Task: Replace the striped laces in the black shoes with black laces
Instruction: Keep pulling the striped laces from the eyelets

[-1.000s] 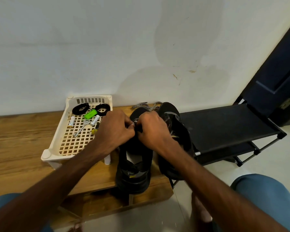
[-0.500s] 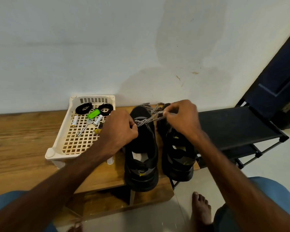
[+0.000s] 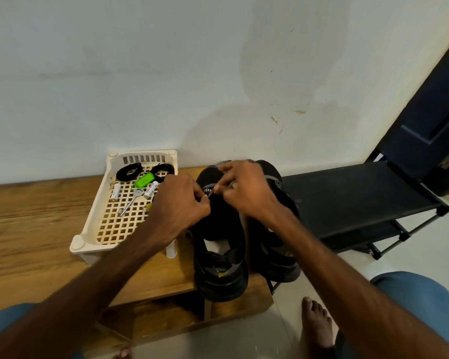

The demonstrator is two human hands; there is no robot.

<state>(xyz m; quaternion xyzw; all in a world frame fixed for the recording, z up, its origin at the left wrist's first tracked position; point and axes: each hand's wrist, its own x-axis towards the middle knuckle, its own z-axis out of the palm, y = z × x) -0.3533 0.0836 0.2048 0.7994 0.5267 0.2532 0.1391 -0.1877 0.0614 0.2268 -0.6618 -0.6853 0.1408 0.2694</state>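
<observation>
- Your left hand [image 3: 182, 200]: fingers curled, pinching the striped lace [image 3: 209, 190] over the lacing area of the nearer black shoe [image 3: 219, 244].
- Your right hand [image 3: 246, 193]: fingertips closed on the same lace, just beside the left hand.
- Striped lace: a short run shows between your hands. More striped cord shows beyond the toes [image 3: 224, 163], by the wall. How many eyelets it still passes through is hidden.
- Second black shoe [image 3: 279, 242]: touches the first on its right side. Your right hand covers its lacing, so its state cannot be told.
- Black laces [image 3: 128, 171]: two coils at the far end of the cream lattice basket [image 3: 77, 242], untouched.
- Progress, as a judgement: early. You are taking out the striped lace, no black lace is threaded, and both shoes are still to be relaced.
- Also in the basket: green tag [image 3: 143, 180], two batteries [image 3: 116, 190], key [image 3: 130, 203].
- Surface: wooden bench [image 3: 36, 224], with the shoes at its right end.
- Room: marked pale wall [image 3: 166, 73], black shoe rack [image 3: 347, 200], dark door [image 3: 438, 112], pale tiled floor [image 3: 244, 338], your bare foot [image 3: 316, 322].
</observation>
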